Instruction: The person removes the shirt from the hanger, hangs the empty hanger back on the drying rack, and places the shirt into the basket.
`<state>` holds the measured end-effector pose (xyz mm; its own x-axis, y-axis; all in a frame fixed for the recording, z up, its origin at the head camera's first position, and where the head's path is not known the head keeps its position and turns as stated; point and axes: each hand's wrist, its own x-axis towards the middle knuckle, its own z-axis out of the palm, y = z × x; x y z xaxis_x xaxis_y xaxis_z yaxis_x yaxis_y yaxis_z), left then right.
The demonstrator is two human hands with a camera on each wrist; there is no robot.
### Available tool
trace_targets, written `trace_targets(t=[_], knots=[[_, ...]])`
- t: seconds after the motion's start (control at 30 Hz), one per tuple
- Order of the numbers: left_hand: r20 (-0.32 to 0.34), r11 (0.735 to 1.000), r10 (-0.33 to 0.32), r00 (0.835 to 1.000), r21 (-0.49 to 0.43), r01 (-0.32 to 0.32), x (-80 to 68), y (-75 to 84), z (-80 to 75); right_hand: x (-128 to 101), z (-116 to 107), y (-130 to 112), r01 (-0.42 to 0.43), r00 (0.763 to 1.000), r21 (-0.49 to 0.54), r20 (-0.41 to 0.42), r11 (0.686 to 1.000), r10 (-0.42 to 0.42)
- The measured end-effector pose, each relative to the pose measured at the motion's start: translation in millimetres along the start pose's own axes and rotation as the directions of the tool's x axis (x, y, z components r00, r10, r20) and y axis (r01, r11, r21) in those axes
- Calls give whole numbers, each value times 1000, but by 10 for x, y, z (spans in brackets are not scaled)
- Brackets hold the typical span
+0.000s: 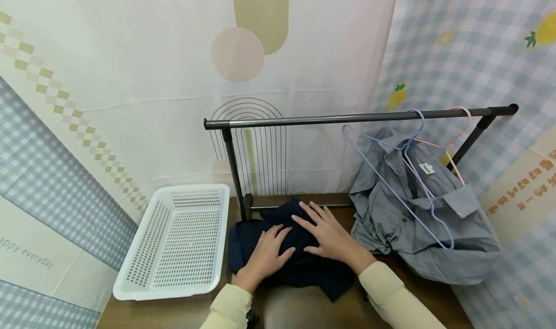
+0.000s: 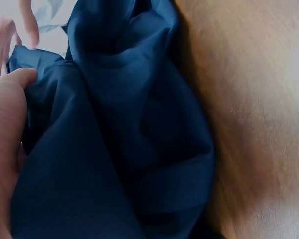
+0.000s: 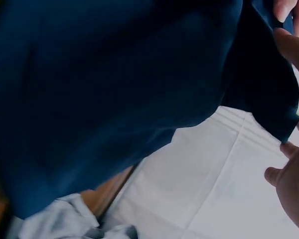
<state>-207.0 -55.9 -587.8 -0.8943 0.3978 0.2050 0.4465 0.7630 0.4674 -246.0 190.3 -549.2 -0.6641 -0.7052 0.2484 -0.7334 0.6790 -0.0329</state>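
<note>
A crumpled dark navy cloth garment (image 1: pixel 304 273) lies on the table in the head view, its folds and lower corner spread toward me. My left hand (image 1: pixel 268 259) rests on its left part, fingers fairly straight and pointing away. On the upper right part, my right hand (image 1: pixel 330 236) touches the fabric with fingers spread. The left wrist view has the left thumb (image 2: pixel 24 77) against an edge of the navy cloth (image 2: pixel 134 109), the other fingers hidden. In the right wrist view, the right thumb (image 3: pixel 291 47) and fingertips are beside a hanging corner of the cloth (image 3: pixel 269 94).
A white perforated basket (image 1: pixel 191 244) stands left of the cloth. Behind is a black garment rack (image 1: pixel 312 120); a grey shirt (image 1: pixel 386 223) hangs at its right end, with a blue hanger (image 1: pixel 406 145) and a pink hanger (image 1: pixel 456 167). The brown table (image 1: pixel 282 314) backs onto patterned curtains (image 1: pixel 165 44).
</note>
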Motion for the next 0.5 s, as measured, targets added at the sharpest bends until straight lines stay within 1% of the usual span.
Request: trace_targets(t=[0.07,0.13,0.2,0.27,0.33,0.4,0.5], knots=[[31,1000,7,999,16,-8,3,9,17,72,8,3,38,999,-30,41,999,-36],[44,999,15,999,30,-16,-4,17,7,123,22,14,54,997,-66,63,996,-50],[30,998,25,999,49,-27,-18,18,-26,155,38,31,49,997,-103,69,993,-42],[-9,997,39,999,62,-38,-37,9,-84,167,50,49,36,998,-134,59,990,-28],[-64,996,58,996,78,-53,-53,-8,-161,161,52,66,22,999,-159,37,987,-17],[-127,992,81,989,102,-68,-69,-41,-238,142,38,78,16,1000,-177,13,984,-14],[-206,987,91,974,148,-61,-92,-98,-360,103,-17,102,-8,1000,-170,-30,985,3]])
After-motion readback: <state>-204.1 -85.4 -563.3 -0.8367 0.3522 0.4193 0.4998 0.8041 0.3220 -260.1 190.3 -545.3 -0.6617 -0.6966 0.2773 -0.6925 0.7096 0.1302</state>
